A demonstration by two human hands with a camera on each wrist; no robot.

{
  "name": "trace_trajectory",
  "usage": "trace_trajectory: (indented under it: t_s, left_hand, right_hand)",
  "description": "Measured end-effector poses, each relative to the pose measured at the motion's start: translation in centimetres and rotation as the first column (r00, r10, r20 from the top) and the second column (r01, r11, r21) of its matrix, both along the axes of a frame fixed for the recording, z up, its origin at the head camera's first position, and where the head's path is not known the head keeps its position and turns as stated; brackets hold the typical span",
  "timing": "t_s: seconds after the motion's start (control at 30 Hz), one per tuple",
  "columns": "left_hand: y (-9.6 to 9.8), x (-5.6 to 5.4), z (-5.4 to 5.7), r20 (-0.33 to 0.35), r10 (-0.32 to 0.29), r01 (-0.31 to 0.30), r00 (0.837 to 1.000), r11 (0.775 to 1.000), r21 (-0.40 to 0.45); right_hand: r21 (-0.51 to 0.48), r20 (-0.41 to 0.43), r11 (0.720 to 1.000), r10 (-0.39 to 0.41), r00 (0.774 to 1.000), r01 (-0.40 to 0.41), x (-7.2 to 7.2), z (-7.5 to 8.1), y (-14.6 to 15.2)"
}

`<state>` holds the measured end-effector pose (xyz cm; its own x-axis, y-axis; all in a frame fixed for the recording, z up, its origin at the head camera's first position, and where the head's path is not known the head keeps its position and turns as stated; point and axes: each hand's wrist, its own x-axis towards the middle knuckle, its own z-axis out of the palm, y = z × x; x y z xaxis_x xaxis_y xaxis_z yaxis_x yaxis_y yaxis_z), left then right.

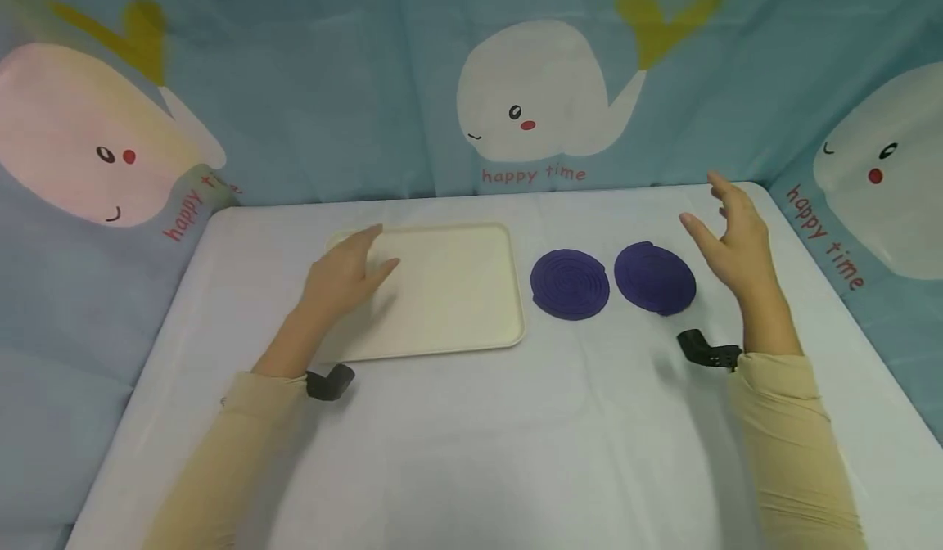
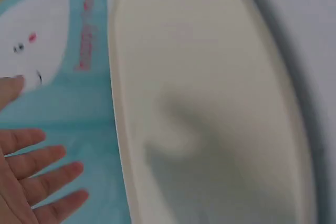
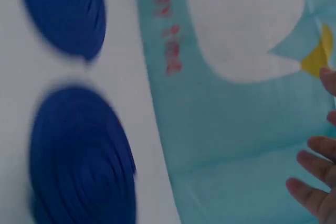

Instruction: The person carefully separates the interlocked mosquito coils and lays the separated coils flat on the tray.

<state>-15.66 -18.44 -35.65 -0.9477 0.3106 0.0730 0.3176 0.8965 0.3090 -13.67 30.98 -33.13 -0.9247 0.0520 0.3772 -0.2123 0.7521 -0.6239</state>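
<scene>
A cream rectangular tray [image 1: 449, 288] lies on the table, with my left hand [image 1: 340, 276] held over its left end. That hand's thumb and fingers are spread apart, holding nothing; its shadow falls on the tray in the left wrist view. Right of the tray lie two flat purple spiral coils, the nearer coil [image 1: 570, 284] beside it and the other coil [image 1: 655, 278] further right. My right hand [image 1: 740, 243] hovers to the right of that second coil, thumb and fingers apart with nothing between them. Both coils also show in the right wrist view, blurred.
A white cloth covers the table [image 1: 471, 444]. Behind it and at both sides hangs a blue curtain [image 1: 331, 83] printed with white whales. Black wrist cameras [image 1: 331, 382] jut inward from both sleeve cuffs.
</scene>
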Motion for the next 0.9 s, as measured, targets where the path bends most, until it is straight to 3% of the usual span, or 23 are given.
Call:
trace_trajectory:
  t_s: [0.07, 0.13, 0.3, 0.47, 0.67, 0.77, 0.9]
  left_hand:
    - [2.0, 0.3, -0.3, 0.046, -0.026, 0.019, 0.999, 0.989, 0.148]
    - [3.7, 0.5, -0.6, 0.073, -0.064, 0.041, 0.995, 0.961, 0.275]
    - [7.1, 1.2, -2.3, 0.113, -0.178, 0.105, 0.977, 0.874, 0.475]
    - [9.2, 1.8, -3.5, 0.141, -0.247, 0.130, 0.959, 0.820, 0.558]
    - [11.7, 0.6, -4.9, 0.134, -0.321, 0.176, 0.938, 0.771, 0.612]
    - [13.3, -0.2, -5.3, 0.162, -0.361, 0.188, 0.919, 0.759, 0.623]
    - [15.3, -1.1, -5.7, 0.201, -0.390, 0.192, 0.898, 0.761, 0.620]
  right_hand:
    - [-0.123, -0.065, 0.992, -0.023, 0.998, 0.015, 0.5, -0.7, -1.7]
    - [-0.222, -0.111, 0.974, -0.057, 0.992, 0.031, 0.9, -1.2, -3.0]
    - [-0.319, -0.117, 0.946, -0.102, 0.988, 0.060, 1.6, -2.5, -4.6]
    - [-0.332, -0.070, 0.942, -0.079, 0.994, 0.051, 2.1, -3.9, -5.3]
    - [-0.330, 0.006, 0.943, -0.054, 0.999, 0.053, 2.4, -6.2, -5.7]
    - [-0.281, 0.061, 0.959, -0.029, 0.998, 0.045, 2.3, -7.3, -5.9]
    - [-0.239, 0.126, 0.971, 0.005, 0.992, 0.025, 2.1, -8.5, -6.0]
